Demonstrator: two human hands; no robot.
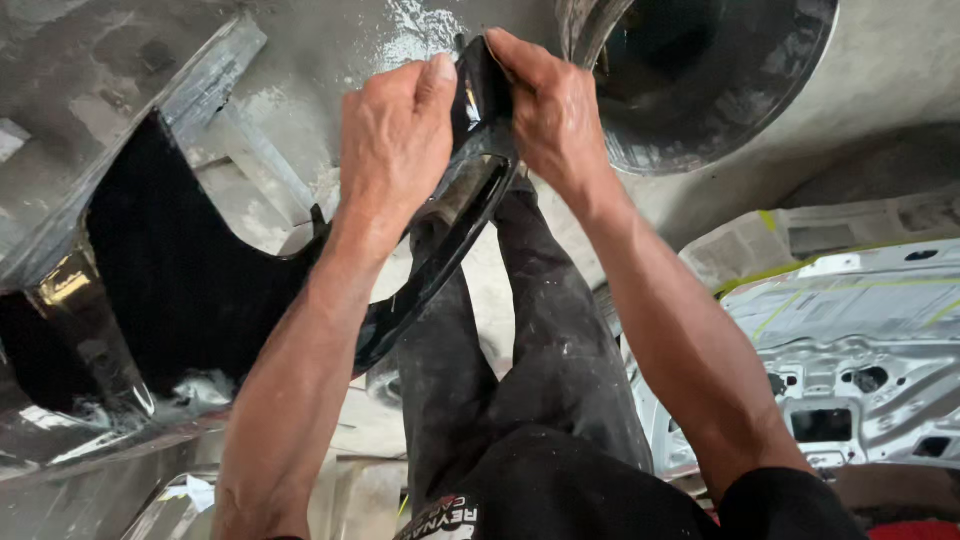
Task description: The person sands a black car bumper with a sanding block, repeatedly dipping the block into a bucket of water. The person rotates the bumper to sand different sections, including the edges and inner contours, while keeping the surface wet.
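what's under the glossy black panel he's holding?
Under the glossy black panel, held by left hand and right hand, show the person's dark trousers and wet concrete floor. Floor directly beneath its wide part is covered.

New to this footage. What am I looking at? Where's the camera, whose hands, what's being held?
There is one picture, taken by a camera worn on a person's head and looking down, so the arms entering from the bottom are the wearer's own. No machine is involved, only bare hands.

The left hand and right hand both grip the top end of a glossy black curved panel, a moulded shell that widens towards the left of the picture. The fingers pinch its narrow upper edge from both sides.

Below the hands are the person's legs in dark, stained trousers, standing on a grey concrete floor. At upper right lies a round black tub-like part. At lower right lies a white pressed metal panel with cut-outs and yellow-green tape lines.
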